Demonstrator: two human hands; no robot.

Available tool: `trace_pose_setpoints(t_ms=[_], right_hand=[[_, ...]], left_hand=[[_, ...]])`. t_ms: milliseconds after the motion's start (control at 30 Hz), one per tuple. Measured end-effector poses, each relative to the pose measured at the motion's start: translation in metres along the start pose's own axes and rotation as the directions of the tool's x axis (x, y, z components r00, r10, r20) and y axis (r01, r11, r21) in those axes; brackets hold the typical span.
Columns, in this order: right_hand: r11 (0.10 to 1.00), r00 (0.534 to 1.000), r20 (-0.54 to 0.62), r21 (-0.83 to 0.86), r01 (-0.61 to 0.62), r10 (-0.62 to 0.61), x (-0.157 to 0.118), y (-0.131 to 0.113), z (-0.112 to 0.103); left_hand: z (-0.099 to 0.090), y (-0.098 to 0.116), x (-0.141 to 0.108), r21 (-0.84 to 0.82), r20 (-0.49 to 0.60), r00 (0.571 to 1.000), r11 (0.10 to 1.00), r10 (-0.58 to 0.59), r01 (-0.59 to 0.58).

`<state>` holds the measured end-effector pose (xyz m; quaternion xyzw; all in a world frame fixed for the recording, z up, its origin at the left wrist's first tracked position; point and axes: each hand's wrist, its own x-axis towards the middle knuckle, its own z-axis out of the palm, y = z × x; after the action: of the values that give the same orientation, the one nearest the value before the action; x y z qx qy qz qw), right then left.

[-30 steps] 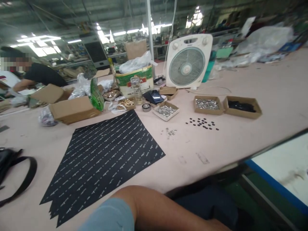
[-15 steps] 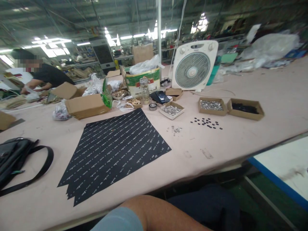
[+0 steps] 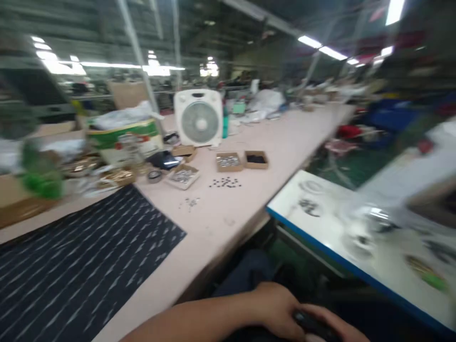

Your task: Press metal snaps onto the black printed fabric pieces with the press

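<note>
My left hand (image 3: 280,308) reaches in from the bottom, over my lap, its fingers curled at one end of a small black object (image 3: 315,327). My right hand (image 3: 340,327) closes round the same object from the other side, partly cut off by the lower edge. Blur and the frame edge hide what the black object is. Both hands are below table height, between the pink-covered table (image 3: 213,228) and a white table with a blue edge (image 3: 320,228). Black sheets with slanted white print (image 3: 89,261) lie on the pink table at left.
Small cardboard boxes of metal pieces (image 3: 228,162) and black pieces (image 3: 255,160) stand before a white box fan (image 3: 199,118). Loose black discs (image 3: 225,182) and silver bits (image 3: 191,202) are scattered nearby. A machine part (image 3: 374,223) sits on the white table.
The view has swung right, bringing the white table and machine into sight. The bag and co-worker at left have gone out of view. Both my hands now show, with the black object.
</note>
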<state>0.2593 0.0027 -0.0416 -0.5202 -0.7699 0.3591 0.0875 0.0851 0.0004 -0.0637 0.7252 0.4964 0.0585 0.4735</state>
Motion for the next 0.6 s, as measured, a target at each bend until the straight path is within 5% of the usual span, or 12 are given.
trace_pose_setpoints(t_ms=[67, 200, 333, 600], right_hand=[[0.991, 0.999, 0.049, 0.13, -0.029, 0.023, -0.013, 0.011, -0.013], [0.916, 0.989, -0.028, 0.381, -0.124, 0.146, -0.02, 0.021, -0.021], [0.811, 0.978, -0.073, 0.573, -0.119, 0.195, -0.017, 0.027, -0.022], [0.77, 0.977, -0.096, 0.632, -0.088, 0.191, -0.003, 0.051, -0.038]], left_hand=[[-0.013, 0.003, -0.002, -0.183, -0.017, 1.0, 0.983, -0.021, 0.018], [-0.036, 0.009, 0.016, -0.269, 0.106, 0.986, 0.958, 0.132, -0.099], [-0.047, 0.022, 0.035, -0.342, 0.17, 0.971, 0.935, 0.166, -0.099], [-0.067, 0.041, 0.077, -0.451, 0.372, 0.923, 0.888, 0.099, 0.087]])
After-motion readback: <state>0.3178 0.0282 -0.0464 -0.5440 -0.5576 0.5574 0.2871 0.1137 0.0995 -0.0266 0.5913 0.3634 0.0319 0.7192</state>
